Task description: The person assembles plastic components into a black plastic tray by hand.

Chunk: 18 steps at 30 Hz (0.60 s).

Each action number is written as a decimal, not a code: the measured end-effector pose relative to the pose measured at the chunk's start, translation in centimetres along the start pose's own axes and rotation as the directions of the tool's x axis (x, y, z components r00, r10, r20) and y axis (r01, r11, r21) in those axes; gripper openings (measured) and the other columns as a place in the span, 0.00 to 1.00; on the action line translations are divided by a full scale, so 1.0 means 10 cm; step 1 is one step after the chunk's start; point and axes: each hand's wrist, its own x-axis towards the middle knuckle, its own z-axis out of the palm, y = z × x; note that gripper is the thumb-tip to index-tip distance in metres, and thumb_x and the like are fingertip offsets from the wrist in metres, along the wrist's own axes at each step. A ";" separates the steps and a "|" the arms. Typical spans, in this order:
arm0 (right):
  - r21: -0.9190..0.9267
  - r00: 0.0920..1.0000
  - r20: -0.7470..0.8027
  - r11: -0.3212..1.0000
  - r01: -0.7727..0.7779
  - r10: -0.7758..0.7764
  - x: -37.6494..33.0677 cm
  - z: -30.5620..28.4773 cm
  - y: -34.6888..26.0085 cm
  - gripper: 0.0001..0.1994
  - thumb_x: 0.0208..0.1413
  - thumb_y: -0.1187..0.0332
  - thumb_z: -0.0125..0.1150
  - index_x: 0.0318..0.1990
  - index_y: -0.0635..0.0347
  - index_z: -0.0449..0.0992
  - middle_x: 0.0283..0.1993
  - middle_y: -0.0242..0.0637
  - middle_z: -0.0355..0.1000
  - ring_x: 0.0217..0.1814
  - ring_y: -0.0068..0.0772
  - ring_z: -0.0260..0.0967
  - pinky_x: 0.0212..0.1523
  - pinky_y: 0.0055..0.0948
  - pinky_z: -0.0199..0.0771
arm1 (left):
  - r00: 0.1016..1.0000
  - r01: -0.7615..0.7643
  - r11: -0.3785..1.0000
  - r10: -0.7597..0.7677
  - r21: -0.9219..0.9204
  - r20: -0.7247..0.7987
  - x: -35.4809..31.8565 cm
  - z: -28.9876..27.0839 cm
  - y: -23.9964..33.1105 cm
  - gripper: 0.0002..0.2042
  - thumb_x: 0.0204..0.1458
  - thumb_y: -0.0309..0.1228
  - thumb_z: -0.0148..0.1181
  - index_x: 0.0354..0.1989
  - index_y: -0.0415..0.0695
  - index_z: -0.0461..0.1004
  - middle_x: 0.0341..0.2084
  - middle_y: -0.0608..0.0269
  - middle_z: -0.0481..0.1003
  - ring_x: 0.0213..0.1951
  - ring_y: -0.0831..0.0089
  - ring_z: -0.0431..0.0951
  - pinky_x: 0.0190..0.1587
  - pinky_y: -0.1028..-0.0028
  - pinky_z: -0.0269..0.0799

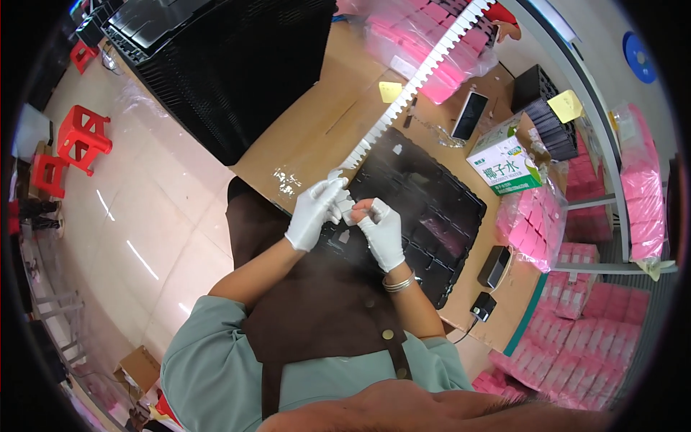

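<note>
1. White piece is by the black tray's left edge, pinched between your left hand and right hand
2. Toothed strip kinda blocks some pink packs
3. Phone and carton sit past it

Your left forearm angles up and rightward, elbow bent; your right forearm slants up and leftward. Your gloved left hand faces inward, fingers bent together. Your gloved right hand sits just beside it, fingers curled toward left, bare fingertips drawn into pinch.
</note>
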 end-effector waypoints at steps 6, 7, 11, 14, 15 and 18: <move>-0.424 0.807 -0.001 0.731 0.535 -0.591 -0.12 -0.20 0.00 0.07 0.40 0.81 0.63 0.26 0.60 0.72 0.30 0.36 0.68 0.33 0.30 0.67 0.35 0.26 0.67 | 0.997 0.074 0.889 -0.070 -0.451 0.026 0.28 0.04 -0.20 0.08 0.61 0.31 0.49 0.37 0.39 0.70 0.26 0.68 0.68 0.25 0.82 0.68 0.26 0.85 0.62; -0.533 0.763 0.024 0.637 0.557 -0.646 -0.10 -0.36 -0.08 0.08 0.38 0.84 0.61 0.25 0.60 0.71 0.29 0.36 0.68 0.31 0.34 0.68 0.34 0.30 0.68 | 0.998 0.040 0.900 -0.012 -0.434 0.066 0.30 -0.05 -0.19 0.08 0.61 0.31 0.49 0.37 0.39 0.70 0.26 0.68 0.68 0.24 0.83 0.68 0.26 0.85 0.62; -0.848 0.756 -0.253 0.514 0.127 -0.603 0.12 -1.69 -0.01 0.06 0.39 0.81 0.59 0.22 0.60 0.69 0.26 0.38 0.68 0.31 0.37 0.68 0.34 0.32 0.71 | 0.990 -0.070 0.984 0.048 -0.161 -0.136 0.27 -0.14 -0.10 0.10 0.60 0.32 0.51 0.42 0.37 0.71 0.27 0.67 0.71 0.22 0.84 0.68 0.21 0.86 0.61; -0.937 0.790 -0.335 0.273 -0.220 -0.514 0.30 -2.73 0.38 0.01 0.38 0.73 0.62 0.22 0.56 0.77 0.31 0.43 0.72 0.35 0.46 0.71 0.37 0.38 0.71 | 0.989 -0.095 0.993 0.086 -0.070 -0.122 0.28 -0.11 -0.15 0.11 0.60 0.31 0.52 0.45 0.37 0.71 0.28 0.67 0.72 0.24 0.85 0.70 0.22 0.86 0.62; -0.931 0.832 -0.349 0.263 -0.254 -0.431 0.39 -2.99 0.53 0.00 0.38 0.72 0.62 0.21 0.55 0.78 0.32 0.44 0.72 0.36 0.47 0.71 0.38 0.40 0.72 | 0.988 -0.105 0.993 0.098 -0.053 -0.120 0.29 -0.07 -0.16 0.10 0.60 0.31 0.52 0.43 0.37 0.72 0.27 0.68 0.72 0.23 0.85 0.70 0.21 0.86 0.62; -0.932 0.917 -0.290 0.298 -0.206 -0.274 0.58 -3.06 0.59 0.01 0.36 0.72 0.63 0.21 0.56 0.78 0.31 0.45 0.72 0.36 0.48 0.71 0.39 0.41 0.72 | 0.994 -0.091 0.996 0.090 -0.015 -0.066 0.26 0.00 -0.21 0.09 0.59 0.31 0.53 0.41 0.37 0.73 0.25 0.68 0.73 0.21 0.85 0.69 0.21 0.86 0.62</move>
